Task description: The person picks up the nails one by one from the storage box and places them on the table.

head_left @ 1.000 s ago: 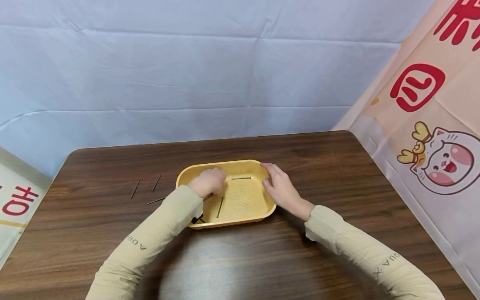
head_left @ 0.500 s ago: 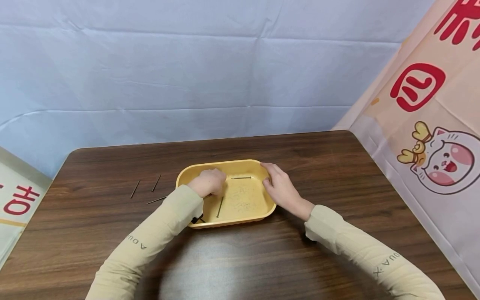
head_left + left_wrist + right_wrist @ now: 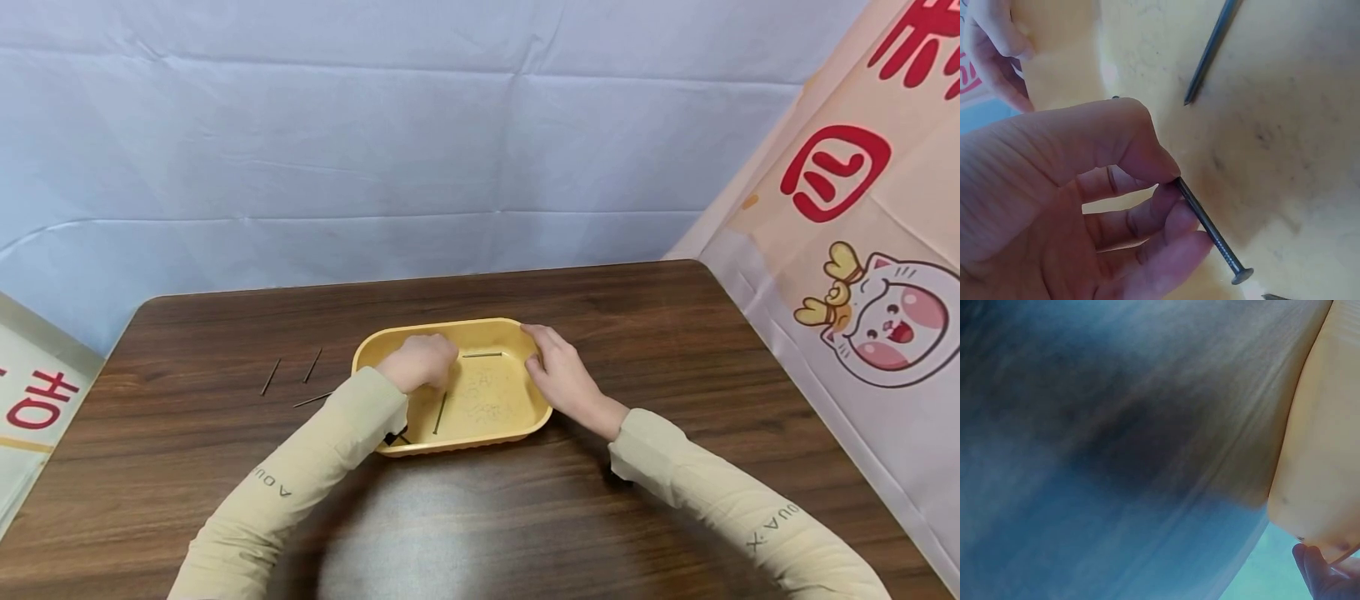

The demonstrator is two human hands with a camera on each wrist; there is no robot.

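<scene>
Thumb and fingertips of my left hand (image 3: 420,362) pinch a dark nail (image 3: 1207,222) over the floor of a yellow tray (image 3: 517,404); its flat head points away from the fingers. Two other nails lie in the tray, one upright in the view (image 3: 440,414) and one crosswise nail (image 3: 482,356) near the far wall. Part of another nail shows by the left cuff. My right hand (image 3: 566,383) grips the tray's right end, thumb inside and fingers over the rim. In the right wrist view, its fingertips (image 3: 1316,565) are at the tray's edge.
On the brown wooden table (image 3: 615,325), left of the tray, lie three loose nails: a far-left nail (image 3: 271,377), a middle nail (image 3: 312,366) and a nail (image 3: 313,400) close to the left sleeve. A pale cloth (image 3: 360,150) hangs behind the table.
My left hand has shifted very slightly to the right inside the tray. A nail end seen beneath it one second ago is now hidden. The right hand keeps its place.
</scene>
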